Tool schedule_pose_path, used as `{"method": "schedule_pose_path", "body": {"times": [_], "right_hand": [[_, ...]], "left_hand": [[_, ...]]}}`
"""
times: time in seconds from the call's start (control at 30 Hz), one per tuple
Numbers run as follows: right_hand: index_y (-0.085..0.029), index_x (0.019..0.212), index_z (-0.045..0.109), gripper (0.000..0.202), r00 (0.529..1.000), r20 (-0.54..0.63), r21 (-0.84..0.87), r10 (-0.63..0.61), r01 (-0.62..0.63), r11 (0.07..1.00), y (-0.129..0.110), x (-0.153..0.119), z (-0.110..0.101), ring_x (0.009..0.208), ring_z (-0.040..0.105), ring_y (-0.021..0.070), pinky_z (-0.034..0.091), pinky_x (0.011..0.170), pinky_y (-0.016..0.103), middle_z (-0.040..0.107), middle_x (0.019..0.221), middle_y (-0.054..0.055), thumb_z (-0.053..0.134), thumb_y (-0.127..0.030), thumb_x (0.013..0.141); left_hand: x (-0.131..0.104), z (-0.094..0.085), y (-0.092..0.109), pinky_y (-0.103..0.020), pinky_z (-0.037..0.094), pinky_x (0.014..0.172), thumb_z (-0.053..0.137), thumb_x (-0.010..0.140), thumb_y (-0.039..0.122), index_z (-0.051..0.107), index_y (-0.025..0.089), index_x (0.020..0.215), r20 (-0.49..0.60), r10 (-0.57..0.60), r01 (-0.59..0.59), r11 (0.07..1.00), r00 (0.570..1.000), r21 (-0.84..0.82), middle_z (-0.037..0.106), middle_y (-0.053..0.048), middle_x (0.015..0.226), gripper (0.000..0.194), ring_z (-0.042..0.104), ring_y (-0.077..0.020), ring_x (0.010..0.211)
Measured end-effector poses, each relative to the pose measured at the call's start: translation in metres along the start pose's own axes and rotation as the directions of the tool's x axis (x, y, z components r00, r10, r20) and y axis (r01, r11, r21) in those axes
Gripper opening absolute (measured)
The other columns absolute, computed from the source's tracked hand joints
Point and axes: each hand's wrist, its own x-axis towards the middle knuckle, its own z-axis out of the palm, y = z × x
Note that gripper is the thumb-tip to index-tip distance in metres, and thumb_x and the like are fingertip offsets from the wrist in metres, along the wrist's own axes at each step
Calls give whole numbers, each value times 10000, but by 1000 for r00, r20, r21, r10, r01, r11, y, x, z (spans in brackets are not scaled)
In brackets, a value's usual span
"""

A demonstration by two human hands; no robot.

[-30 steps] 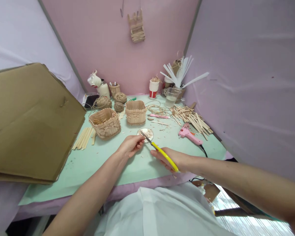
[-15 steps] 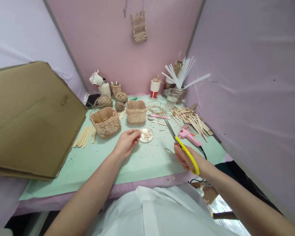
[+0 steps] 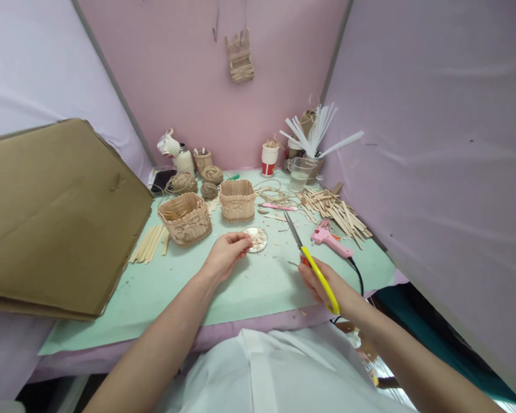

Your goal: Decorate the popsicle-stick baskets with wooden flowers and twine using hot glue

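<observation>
My left hand [image 3: 227,255] has its thumb and fingers pinched together at the left edge of a small round white dish [image 3: 265,241]. Wood chips lie in that dish; whatever sits between the fingertips is too small to make out. Yellow-handled scissors [image 3: 313,265] are in my right hand [image 3: 322,282], blades pointing up and away from me. A thin sliver [image 3: 292,263] shows near the right fingers. Behind the dish stands a woven-looking wooden basket [image 3: 237,205]. Another basket [image 3: 190,228], holding wood strips, is to its left.
A pink glue gun [image 3: 332,241] with a black cord lies right of the scissors, before a pile of wooden sticks [image 3: 341,213]. Flat strips [image 3: 148,244] and a large cardboard sheet [image 3: 64,218] are at left. Twine balls [image 3: 183,183], a paper cup [image 3: 269,160] and a plastic cup [image 3: 300,179] stand behind.
My left hand has shifted slightly right, over the dish's edge. My right hand and the scissors have come a little left and lower. The view has tilted slightly.
</observation>
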Motion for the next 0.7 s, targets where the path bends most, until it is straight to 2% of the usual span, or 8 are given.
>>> {"method": "schedule_pose_path", "body": {"times": [0.1,0.17,0.27,0.33,0.4,0.57,0.7], "right_hand": [[-219,741,360,362,1000,-21,14,18,-18,1000,-2,2,2,454,314,74,275,426,220,351,569,-81,537,-532,776],[-214,751,385,333,998,-66,19,-10,12,1000,-2,6,4,474,355,80,306,451,226,406,597,-72,571,-491,756],[-201,792,453,284,984,-138,11,-112,115,993,-1,15,11,569,459,104,363,526,237,559,731,-20,617,-421,720],[-197,809,469,268,971,-173,19,-164,170,985,-1,19,16,650,512,124,392,587,246,613,816,12,625,-391,710],[-198,806,458,269,968,-179,37,-175,184,982,-2,22,20,673,532,135,405,613,253,626,811,19,628,-376,700],[-203,790,419,282,979,-131,76,-158,169,983,-4,22,26,617,511,120,391,555,236,615,768,7,627,-360,682],[-201,803,442,262,975,-147,21,-168,172,985,0,24,25,625,508,124,389,552,236,593,748,2,610,-363,685]], "left_hand": [[-4,3,-2,-185,316,504,718,600,295,628,137,692,40,34,-38,994,999,107,577,20,604,204,455,-56,519],[-9,7,-5,-189,314,504,690,624,298,627,139,687,138,31,-61,974,990,218,559,27,583,182,437,-60,506],[-18,15,-9,-193,316,508,656,648,283,627,138,702,322,-38,-86,929,946,359,541,27,578,157,438,-70,517],[-22,19,-11,-193,320,513,636,662,279,625,141,708,391,-66,-110,905,918,412,544,23,594,146,443,-76,532],[-25,21,-13,-195,324,516,619,671,282,619,146,696,411,-76,-125,888,908,442,546,18,604,138,442,-80,540],[-23,21,-18,-202,337,534,601,682,262,617,146,689,432,-67,-156,874,900,461,563,3,626,117,454,-92,565],[-22,21,-21,-203,332,528,601,702,288,635,147,730,450,-64,-159,883,891,441,569,6,634,148,444,-88,555]]}}
